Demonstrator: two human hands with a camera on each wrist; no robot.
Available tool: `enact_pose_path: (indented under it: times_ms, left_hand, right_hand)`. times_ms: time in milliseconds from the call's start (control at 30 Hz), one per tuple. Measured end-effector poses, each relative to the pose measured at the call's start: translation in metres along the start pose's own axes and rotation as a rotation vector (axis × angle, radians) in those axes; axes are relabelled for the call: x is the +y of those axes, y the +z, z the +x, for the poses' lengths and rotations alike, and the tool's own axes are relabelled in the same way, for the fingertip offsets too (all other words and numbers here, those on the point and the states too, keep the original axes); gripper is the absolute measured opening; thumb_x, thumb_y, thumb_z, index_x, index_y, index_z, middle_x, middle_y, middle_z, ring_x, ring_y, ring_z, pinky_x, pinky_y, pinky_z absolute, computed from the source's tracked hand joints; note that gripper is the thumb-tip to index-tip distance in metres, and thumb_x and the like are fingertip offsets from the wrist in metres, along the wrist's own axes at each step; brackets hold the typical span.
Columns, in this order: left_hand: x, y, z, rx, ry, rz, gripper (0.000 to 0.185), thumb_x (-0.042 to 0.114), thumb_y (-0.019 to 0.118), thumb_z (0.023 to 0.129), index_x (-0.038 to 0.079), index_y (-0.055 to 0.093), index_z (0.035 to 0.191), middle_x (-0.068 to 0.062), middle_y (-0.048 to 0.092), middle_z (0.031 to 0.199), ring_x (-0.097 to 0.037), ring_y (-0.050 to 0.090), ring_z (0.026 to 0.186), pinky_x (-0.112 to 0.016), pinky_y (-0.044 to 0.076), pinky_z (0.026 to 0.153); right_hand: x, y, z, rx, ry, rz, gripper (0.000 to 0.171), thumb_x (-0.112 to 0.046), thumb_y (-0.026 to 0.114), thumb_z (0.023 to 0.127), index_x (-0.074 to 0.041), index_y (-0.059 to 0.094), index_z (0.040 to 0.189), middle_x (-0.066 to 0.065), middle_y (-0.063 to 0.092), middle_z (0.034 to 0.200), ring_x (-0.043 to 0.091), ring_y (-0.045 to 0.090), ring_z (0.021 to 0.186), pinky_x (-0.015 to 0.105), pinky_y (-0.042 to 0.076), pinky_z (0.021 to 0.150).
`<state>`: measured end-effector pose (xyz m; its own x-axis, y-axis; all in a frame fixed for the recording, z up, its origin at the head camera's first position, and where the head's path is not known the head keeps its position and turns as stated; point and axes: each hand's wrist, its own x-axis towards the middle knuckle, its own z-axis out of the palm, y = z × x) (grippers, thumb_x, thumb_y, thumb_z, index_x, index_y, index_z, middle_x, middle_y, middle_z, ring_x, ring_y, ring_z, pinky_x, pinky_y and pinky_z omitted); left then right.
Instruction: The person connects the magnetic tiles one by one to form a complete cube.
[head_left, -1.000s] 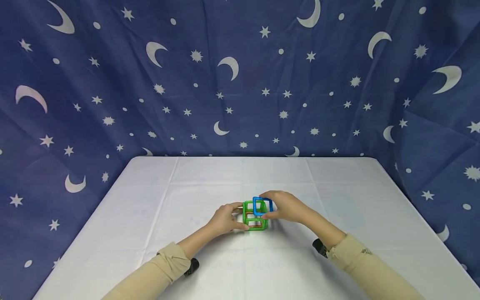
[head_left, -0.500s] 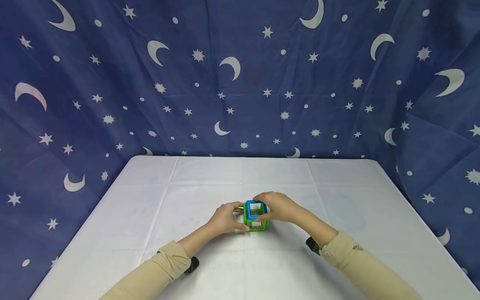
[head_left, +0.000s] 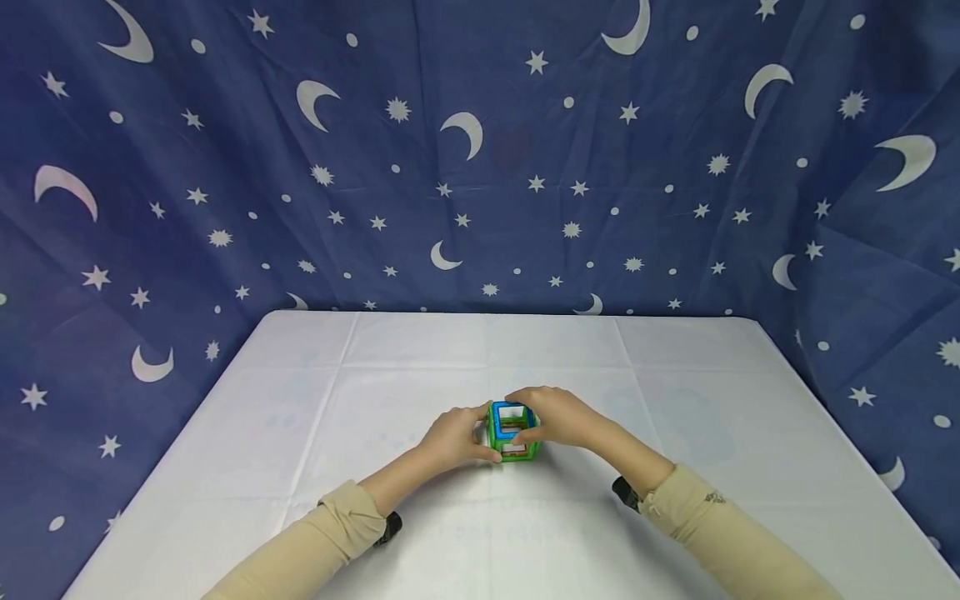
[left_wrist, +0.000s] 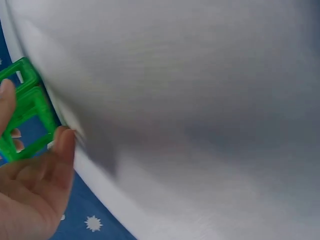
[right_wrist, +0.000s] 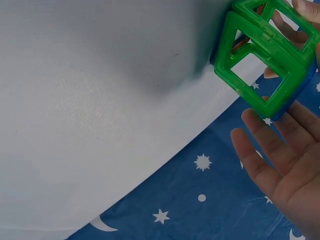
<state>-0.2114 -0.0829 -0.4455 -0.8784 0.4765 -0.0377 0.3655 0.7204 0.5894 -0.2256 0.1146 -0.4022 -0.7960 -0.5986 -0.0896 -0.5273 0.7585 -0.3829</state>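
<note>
The blue square tile (head_left: 512, 410), which a second ago stood tilted up on edge above the green frames, pinched in the right hand (head_left: 561, 419), now lies flat across the top of the green tile cube (head_left: 513, 433), so the open top looks closed and the box reads as complete on every side that shows. The right hand has come down with it: its fingers drape over the far and right side of the cube and the thumb presses the near right edge, a light pinch on the cube and its blue lid rather than a lift. In the right wrist view the blue edge (right_wrist: 295, 97) lines up along the green side (right_wrist: 260, 65) just off the fingertips (right_wrist: 252, 150), which look spread and only loosely bent. The left hand (head_left: 452, 437) has barely moved; it holds the cube's left side between thumb and fingers, and the left wrist view shows a fingertip (left_wrist: 64, 145) against the green frame (left_wrist: 27, 117). The cube sits on the white tablecloth (head_left: 315, 400) directly between the two hands, touching both. An orange tile shows faintly inside, low down.
</note>
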Motion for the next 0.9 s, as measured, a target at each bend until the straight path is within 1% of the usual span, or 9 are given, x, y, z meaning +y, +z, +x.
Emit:
enact_pose_path:
  times_ms: [133,233,333,367,433,500,633,767,900]
  left_hand:
    - [0.002,-0.002,-0.003,-0.077,-0.070,-0.117,0.091,0.029,0.081,0.073,-0.010,0.033,0.140,-0.008,0.057,0.069,-0.010,0.038,0.051,-0.022,0.035,0.049]
    - [0.001,-0.004,-0.008,-0.069,-0.137,-0.248,0.076,0.033,0.073,0.082,-0.010,0.042,0.135,-0.016,0.065,0.086,-0.022,0.060,0.068,-0.030,0.051,0.062]
    - [0.002,-0.003,-0.012,0.006,-0.214,-0.366,0.055,0.038,0.064,0.089,-0.006,0.058,0.121,-0.021,0.065,0.110,-0.032,0.067,0.089,-0.040,0.055,0.076]
    - [0.003,-0.002,-0.013,0.035,-0.238,-0.401,0.049,0.038,0.062,0.090,-0.004,0.062,0.116,-0.022,0.063,0.118,-0.034,0.066,0.097,-0.042,0.056,0.079]
    - [0.005,0.002,-0.013,0.081,-0.297,-0.490,0.041,0.035,0.060,0.092,-0.003,0.066,0.108,-0.020,0.064,0.114,-0.031,0.067,0.094,-0.037,0.057,0.072]
    - [0.009,0.004,-0.012,0.112,-0.335,-0.555,0.037,0.029,0.061,0.092,-0.004,0.067,0.105,-0.021,0.063,0.115,-0.030,0.067,0.095,-0.034,0.057,0.069]
    - [0.012,0.007,-0.010,0.132,-0.387,-0.658,0.030,0.022,0.063,0.091,-0.006,0.068,0.102,-0.020,0.063,0.117,-0.028,0.065,0.099,-0.032,0.058,0.071]
    - [0.013,0.007,-0.008,0.124,-0.438,-0.697,0.028,0.023,0.066,0.089,-0.003,0.070,0.099,-0.012,0.066,0.104,-0.015,0.063,0.085,-0.030,0.058,0.070]
    - [0.012,0.007,-0.008,0.116,-0.443,-0.711,0.029,0.024,0.066,0.089,-0.003,0.070,0.100,-0.009,0.068,0.098,-0.011,0.063,0.079,-0.030,0.058,0.071]
  right_hand:
    - [0.005,0.000,-0.006,-0.002,0.042,0.055,0.068,-0.036,0.073,0.081,-0.004,0.048,0.136,0.014,0.055,0.135,0.030,0.053,0.123,0.047,0.045,0.100]
    - [0.013,0.001,-0.011,0.054,0.082,0.113,0.063,-0.037,0.067,0.086,-0.002,0.048,0.135,0.016,0.055,0.133,0.033,0.055,0.120,0.048,0.046,0.097]
    - [0.023,0.004,-0.013,0.143,0.133,0.218,0.038,-0.029,0.062,0.091,0.002,0.062,0.114,0.016,0.067,0.108,0.029,0.066,0.091,0.038,0.055,0.077]
    - [0.026,0.006,-0.014,0.155,0.153,0.277,0.032,-0.026,0.060,0.093,0.003,0.065,0.106,0.016,0.068,0.098,0.025,0.066,0.079,0.034,0.055,0.068]
    - [0.030,0.010,-0.013,0.146,0.208,0.441,0.028,-0.021,0.056,0.095,0.003,0.068,0.092,0.013,0.067,0.078,0.017,0.058,0.060,0.026,0.049,0.055]
    - [0.031,0.013,-0.013,0.098,0.273,0.620,0.029,-0.020,0.054,0.096,0.004,0.068,0.089,0.009,0.062,0.068,0.012,0.051,0.052,0.023,0.044,0.051]
    - [0.027,0.019,-0.012,0.032,0.378,0.862,0.028,-0.020,0.053,0.097,0.005,0.065,0.095,0.001,0.056,0.065,0.007,0.049,0.051,0.020,0.042,0.051]
    - [0.025,0.023,-0.013,0.039,0.407,0.941,0.027,-0.019,0.052,0.097,0.007,0.061,0.102,-0.001,0.054,0.064,0.007,0.050,0.054,0.018,0.043,0.052]
    - [0.024,0.025,-0.014,0.056,0.398,0.978,0.029,-0.017,0.052,0.098,0.010,0.058,0.108,-0.001,0.054,0.065,0.008,0.051,0.057,0.018,0.045,0.055]
